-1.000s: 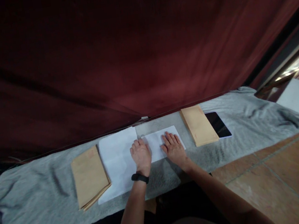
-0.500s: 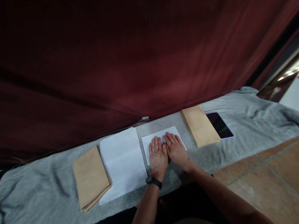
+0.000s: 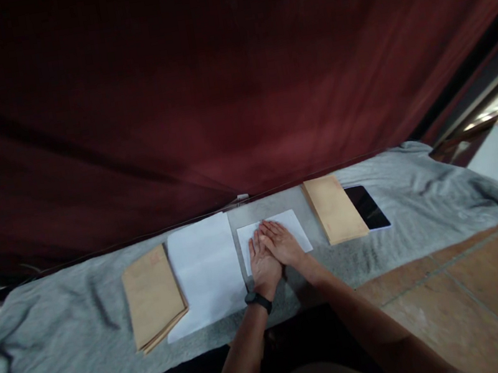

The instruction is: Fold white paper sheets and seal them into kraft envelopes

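Observation:
A folded white paper point(image 3: 300, 235) lies flat on the grey cloth in front of me. My left hand point(image 3: 264, 266) rests on it palm down with the fingers stretched out, and a dark watch is on that wrist. Partly over the left hand lies my right hand point(image 3: 283, 243), flat too, its fingers extended across the left fingers. Neither hand grips anything. Left of them is a stack of larger white sheets point(image 3: 208, 268), and to the right a stack of brown envelopes point(image 3: 335, 207).
Another pile of brown envelopes point(image 3: 153, 296) overlaps the white sheets' left edge. A dark-screened tablet or phone point(image 3: 368, 208) sits partly beneath the right-hand envelopes. Grey cloth point(image 3: 431, 202) covers the long surface. Dark red fabric point(image 3: 235, 100) hangs behind it; tiled floor point(image 3: 438, 308) shows in front.
My right hand has moved left from beside my left hand and now lies partly over it. The left hand stays flat on the folded paper.

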Action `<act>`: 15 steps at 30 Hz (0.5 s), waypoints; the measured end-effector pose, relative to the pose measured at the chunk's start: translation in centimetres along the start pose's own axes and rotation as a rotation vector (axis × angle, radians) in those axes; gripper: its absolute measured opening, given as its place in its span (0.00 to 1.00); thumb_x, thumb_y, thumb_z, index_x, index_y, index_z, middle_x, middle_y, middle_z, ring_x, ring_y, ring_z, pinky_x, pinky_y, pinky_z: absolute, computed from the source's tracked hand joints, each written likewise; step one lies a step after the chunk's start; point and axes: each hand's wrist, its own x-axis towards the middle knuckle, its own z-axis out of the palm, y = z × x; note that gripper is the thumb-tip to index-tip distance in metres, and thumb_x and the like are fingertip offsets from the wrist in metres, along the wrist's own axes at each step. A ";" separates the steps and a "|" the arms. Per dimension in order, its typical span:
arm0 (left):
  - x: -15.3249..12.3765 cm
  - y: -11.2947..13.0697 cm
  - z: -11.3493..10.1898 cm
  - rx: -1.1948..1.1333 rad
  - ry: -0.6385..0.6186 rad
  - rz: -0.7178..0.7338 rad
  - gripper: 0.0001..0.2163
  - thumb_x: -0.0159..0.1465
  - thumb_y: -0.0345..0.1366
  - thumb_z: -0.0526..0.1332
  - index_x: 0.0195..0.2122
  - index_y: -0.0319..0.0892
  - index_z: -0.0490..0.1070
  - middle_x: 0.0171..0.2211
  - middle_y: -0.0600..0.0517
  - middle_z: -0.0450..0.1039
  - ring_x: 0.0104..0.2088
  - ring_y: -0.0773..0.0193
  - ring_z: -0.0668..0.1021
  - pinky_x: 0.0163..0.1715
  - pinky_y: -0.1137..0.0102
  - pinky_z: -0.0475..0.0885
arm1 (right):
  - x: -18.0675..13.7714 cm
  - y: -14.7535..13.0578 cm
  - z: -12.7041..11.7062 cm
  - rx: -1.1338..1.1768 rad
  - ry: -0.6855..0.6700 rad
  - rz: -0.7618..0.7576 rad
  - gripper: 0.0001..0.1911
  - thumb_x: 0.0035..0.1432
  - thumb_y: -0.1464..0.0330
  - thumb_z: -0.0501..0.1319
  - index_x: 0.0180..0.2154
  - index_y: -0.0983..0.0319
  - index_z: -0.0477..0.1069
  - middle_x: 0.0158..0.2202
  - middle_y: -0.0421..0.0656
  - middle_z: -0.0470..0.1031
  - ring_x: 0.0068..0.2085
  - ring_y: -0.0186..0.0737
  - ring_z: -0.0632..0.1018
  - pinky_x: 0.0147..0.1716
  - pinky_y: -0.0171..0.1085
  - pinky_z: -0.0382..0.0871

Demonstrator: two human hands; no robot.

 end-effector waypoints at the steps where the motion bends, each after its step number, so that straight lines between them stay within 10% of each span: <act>1: 0.0 0.1 0.0 0.028 0.005 -0.013 0.29 0.69 0.31 0.48 0.71 0.39 0.50 0.72 0.41 0.51 0.73 0.52 0.50 0.70 0.48 0.46 | -0.2 0.3 -0.2 -0.010 -0.003 0.006 0.25 0.74 0.63 0.44 0.65 0.66 0.63 0.68 0.49 0.63 0.69 0.41 0.61 0.69 0.46 0.52; 15: 0.0 0.5 -0.2 0.168 0.046 -0.064 0.26 0.71 0.33 0.44 0.70 0.34 0.53 0.71 0.42 0.53 0.72 0.54 0.51 0.70 0.50 0.48 | -2.6 3.6 -0.8 -0.226 0.112 0.065 0.27 0.74 0.60 0.46 0.68 0.65 0.59 0.69 0.51 0.60 0.70 0.48 0.60 0.68 0.50 0.51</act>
